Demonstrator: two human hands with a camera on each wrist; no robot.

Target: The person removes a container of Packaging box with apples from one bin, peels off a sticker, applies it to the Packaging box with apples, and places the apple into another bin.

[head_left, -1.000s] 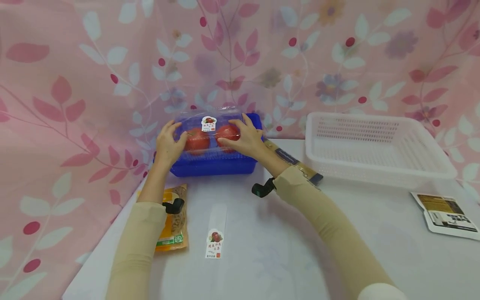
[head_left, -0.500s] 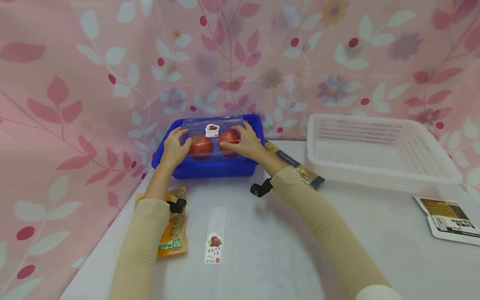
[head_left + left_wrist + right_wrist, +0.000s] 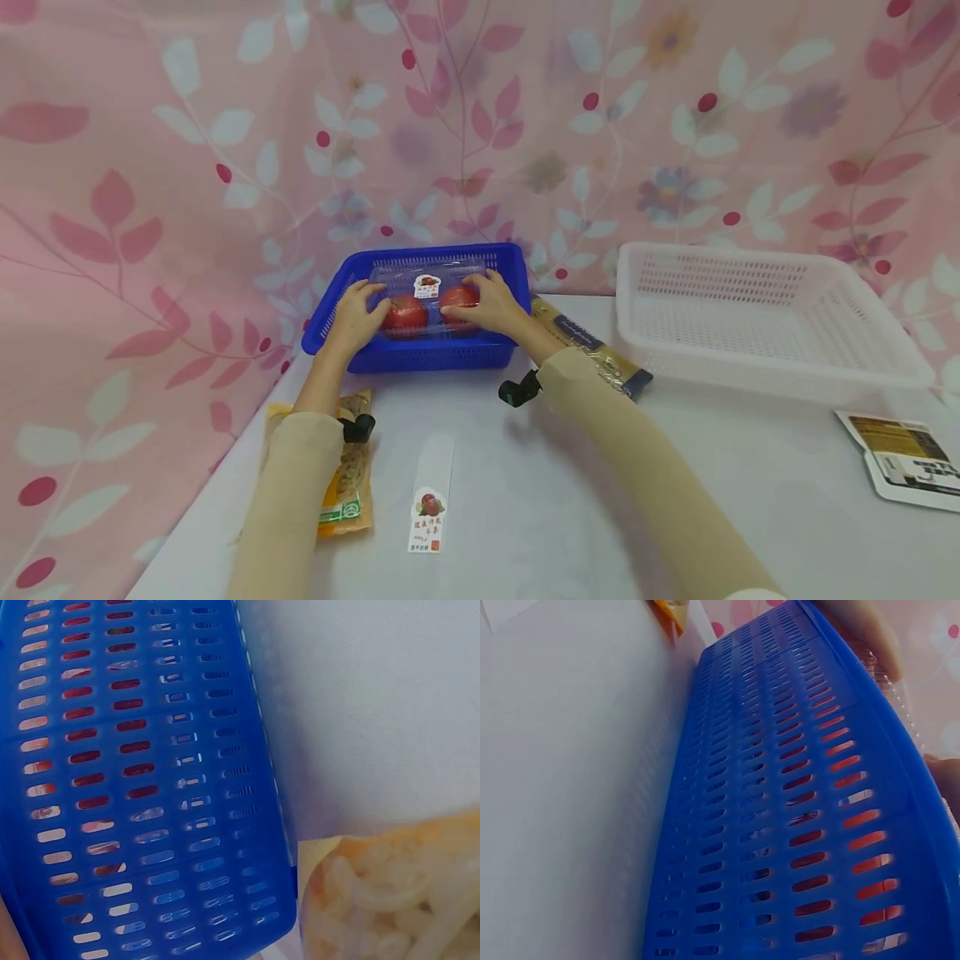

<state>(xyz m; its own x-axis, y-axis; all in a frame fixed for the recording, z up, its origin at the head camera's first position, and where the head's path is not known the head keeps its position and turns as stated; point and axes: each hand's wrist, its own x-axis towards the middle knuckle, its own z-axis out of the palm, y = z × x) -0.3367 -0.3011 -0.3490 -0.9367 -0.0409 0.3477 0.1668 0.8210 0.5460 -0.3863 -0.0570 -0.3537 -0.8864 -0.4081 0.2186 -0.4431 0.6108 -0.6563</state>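
A clear plastic fruit box [image 3: 467,271] with two round red fruits [image 3: 406,314] inside and a fruit-picture sticker [image 3: 427,287] on its lid sits within the blue basket [image 3: 431,358]. My left hand [image 3: 356,318] grips the box's left end, thumb toward the front and fingers toward the back. At the other end my right hand [image 3: 491,304] holds it in the same way. Both wrist views look at the outside of the slotted basket wall [image 3: 161,832], with red showing through the slots. In the right wrist view, a bit of the hand [image 3: 866,630] shows over the rim.
A white basket [image 3: 772,367] stands at the right, with a brown-and-white pouch [image 3: 903,457] in front of it. A gold packet [image 3: 588,346] lies beside the blue basket. An orange food bag [image 3: 352,492] lies under my left forearm, near a label strip [image 3: 429,517].
The fruit box has gone down into the blue basket, with both hands still around its ends. The whole scene sits slightly lower in the head view.
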